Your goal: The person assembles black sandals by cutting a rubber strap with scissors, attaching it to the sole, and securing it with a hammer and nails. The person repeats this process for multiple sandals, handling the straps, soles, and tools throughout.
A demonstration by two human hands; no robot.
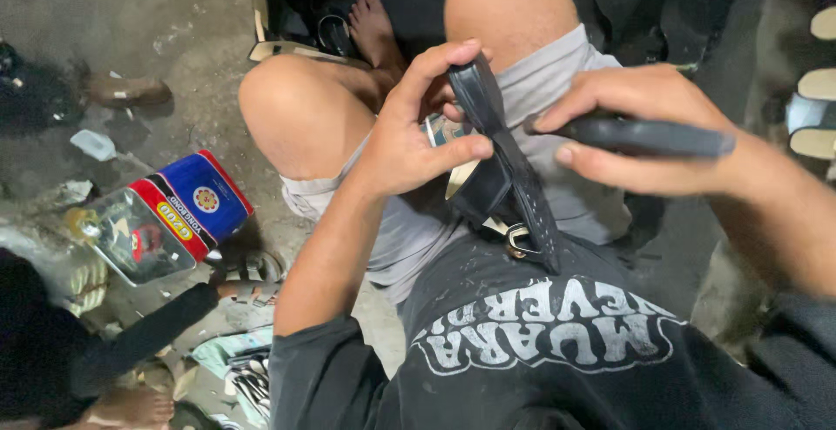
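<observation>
My left hand (416,125) grips a black leather sandal strap (509,164) with a small metal buckle (517,240) at its lower end, thumb pressed on the strap's side, held over my lap. My right hand (644,138) is closed around a dark flat tool handle (649,136) that points left toward the strap's upper part. A bit of the sandal's pale sole edge (459,179) shows under the left thumb. I sit with bare knees apart, in grey shorts and a black printed shirt.
A square metal tin (161,219) with a red and blue label stands open on the dirty concrete floor at left. Sandal parts (296,48) and scraps lie by my bare foot (376,29). Pale soles (814,108) are stacked at the right edge. Another person's foot (131,408) shows bottom left.
</observation>
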